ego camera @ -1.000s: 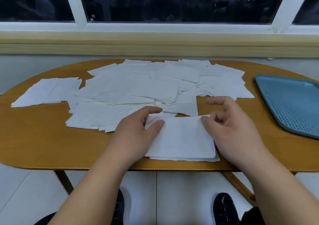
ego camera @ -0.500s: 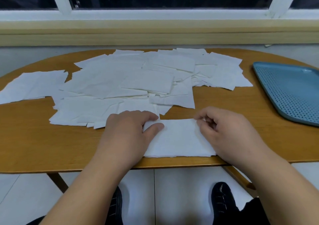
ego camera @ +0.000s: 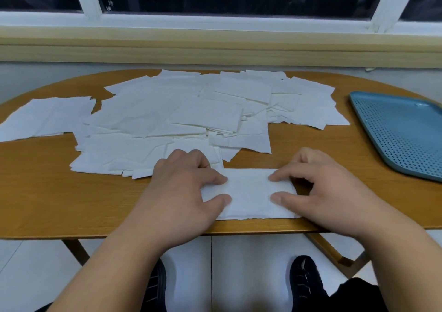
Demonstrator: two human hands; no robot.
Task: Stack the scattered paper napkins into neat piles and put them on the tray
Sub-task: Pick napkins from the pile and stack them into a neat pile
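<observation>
A small squared pile of white napkins (ego camera: 250, 195) lies at the table's front edge. My left hand (ego camera: 186, 189) rests over its left end, index fingertip and thumb tip pressing on the top sheet. My right hand (ego camera: 320, 189) mirrors it at the right end, index and thumb tips also on top. Several loose white napkins (ego camera: 179, 113) lie scattered and overlapping across the middle and back of the table. The blue perforated tray (ego camera: 401, 132) sits at the right, apart from both hands, with nothing on its visible part.
The wooden oval table (ego camera: 47, 192) has bare surface at the front left and between the pile and the tray. A separate patch of napkins (ego camera: 45, 117) lies at the far left. A wall and window ledge run behind the table.
My right hand's raised fingers have come down, and its index and thumb now press the top of the pile. My left hand has stayed on the left end. The view has shifted slightly.
</observation>
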